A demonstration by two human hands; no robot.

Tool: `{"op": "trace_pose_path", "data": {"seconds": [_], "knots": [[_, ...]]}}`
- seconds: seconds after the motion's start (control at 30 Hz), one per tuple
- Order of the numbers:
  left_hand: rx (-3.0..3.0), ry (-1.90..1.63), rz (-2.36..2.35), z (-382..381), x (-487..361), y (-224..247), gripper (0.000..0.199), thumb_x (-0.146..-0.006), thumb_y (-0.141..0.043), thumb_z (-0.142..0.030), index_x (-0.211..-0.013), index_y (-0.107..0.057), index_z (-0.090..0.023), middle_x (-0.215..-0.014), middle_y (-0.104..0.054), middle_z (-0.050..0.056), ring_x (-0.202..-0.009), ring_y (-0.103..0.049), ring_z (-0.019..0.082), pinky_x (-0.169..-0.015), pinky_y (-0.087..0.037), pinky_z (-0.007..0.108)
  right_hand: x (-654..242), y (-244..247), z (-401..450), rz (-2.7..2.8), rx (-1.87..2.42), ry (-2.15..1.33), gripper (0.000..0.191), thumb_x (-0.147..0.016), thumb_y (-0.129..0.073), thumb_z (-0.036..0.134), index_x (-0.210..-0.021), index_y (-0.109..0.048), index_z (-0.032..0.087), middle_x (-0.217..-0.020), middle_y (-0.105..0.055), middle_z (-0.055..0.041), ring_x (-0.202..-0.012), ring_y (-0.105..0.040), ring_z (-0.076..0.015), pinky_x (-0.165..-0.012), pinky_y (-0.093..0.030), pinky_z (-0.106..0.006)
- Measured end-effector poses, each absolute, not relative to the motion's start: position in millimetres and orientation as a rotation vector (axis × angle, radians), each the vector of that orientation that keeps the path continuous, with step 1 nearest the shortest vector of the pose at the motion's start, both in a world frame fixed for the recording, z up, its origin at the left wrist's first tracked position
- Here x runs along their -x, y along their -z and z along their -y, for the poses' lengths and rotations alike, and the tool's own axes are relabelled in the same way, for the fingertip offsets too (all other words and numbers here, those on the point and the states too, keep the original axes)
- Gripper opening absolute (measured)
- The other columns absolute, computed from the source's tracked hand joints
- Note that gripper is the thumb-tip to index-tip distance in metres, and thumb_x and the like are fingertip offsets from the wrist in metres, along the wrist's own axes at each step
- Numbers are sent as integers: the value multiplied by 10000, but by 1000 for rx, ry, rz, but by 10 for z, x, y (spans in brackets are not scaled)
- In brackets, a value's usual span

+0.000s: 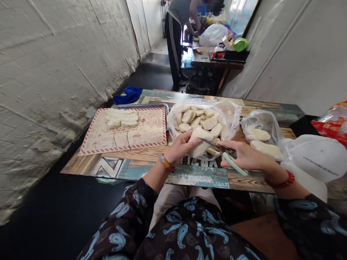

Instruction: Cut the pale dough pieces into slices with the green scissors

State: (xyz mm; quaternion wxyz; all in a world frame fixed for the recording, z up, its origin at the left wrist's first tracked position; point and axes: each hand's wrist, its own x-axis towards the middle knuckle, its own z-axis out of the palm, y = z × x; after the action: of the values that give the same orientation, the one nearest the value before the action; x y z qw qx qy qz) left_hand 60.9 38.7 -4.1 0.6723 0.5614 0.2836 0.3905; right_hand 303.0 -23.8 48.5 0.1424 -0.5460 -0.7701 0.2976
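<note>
In my left hand (pixel 181 146) is a pale oval bread bun (pixel 201 147), held over the front of an opened clear plastic bag (pixel 231 112). My right hand (pixel 246 155) grips a pair of scissors (pixel 234 165) with mint-green handles. Their dark blades lie against the bun, pointing left; whether they are cutting into it I cannot tell. Many cut bread pieces (pixel 194 116) fill the bag behind the bun. Right of my right hand, a second plastic bag (pixel 262 118) holds whole oval buns (pixel 265 149).
At left, a tray lined with red-striped printed paper (pixel 99 139) carries pale slices (pixel 125 119). A blue cloth (pixel 128 95) lies behind it. A white cap (pixel 319 157) and red packaging (pixel 343 122) sit at right. Beyond, a person (pixel 180 18) bends over another cluttered table (pixel 216 63).
</note>
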Motion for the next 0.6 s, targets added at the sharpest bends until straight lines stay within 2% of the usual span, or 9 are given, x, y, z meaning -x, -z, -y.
{"op": "trace_pose_path", "data": {"seconds": [0.17,0.33,0.5,0.6], "knots": [[-1246,-858,-626,-415,-623,56,487,-772,-741,-501,-1091,-694,-137,-1060,-716,92,-949,-649,221,-805,-501,286,-3046,-467,232,2218,1548,-856,562,-748,-730,451,-1227,-707,158,-1029,-775,-72,-927,-719,-297,-819,-579,-379],[-1153,-825,-585,-430,-665,42,491,-747,-768,-488,-1083,-692,-139,-1038,-716,95,-884,-654,199,-767,-504,277,-3088,-366,260,2145,1537,-806,516,-777,-710,466,-1186,-740,152,-1092,-774,-103,-964,-730,-335,-863,-584,-431],[-1085,-832,-565,-452,-657,63,514,-718,-787,-510,-1065,-698,-142,-1002,-714,90,-860,-657,193,-746,-505,269,-3111,-290,306,2121,1543,-766,498,-784,-702,456,-1184,-742,161,-1064,-782,-103,-926,-745,-323,-842,-602,-420],[-1058,-856,-569,-466,-617,83,504,-695,-807,-507,-1016,-704,-132,-946,-714,83,-824,-647,174,-729,-496,252,-3124,-337,311,2130,1576,-746,500,-773,-711,429,-1202,-731,172,-1117,-768,-102,-993,-729,-327,-889,-585,-428]]}}
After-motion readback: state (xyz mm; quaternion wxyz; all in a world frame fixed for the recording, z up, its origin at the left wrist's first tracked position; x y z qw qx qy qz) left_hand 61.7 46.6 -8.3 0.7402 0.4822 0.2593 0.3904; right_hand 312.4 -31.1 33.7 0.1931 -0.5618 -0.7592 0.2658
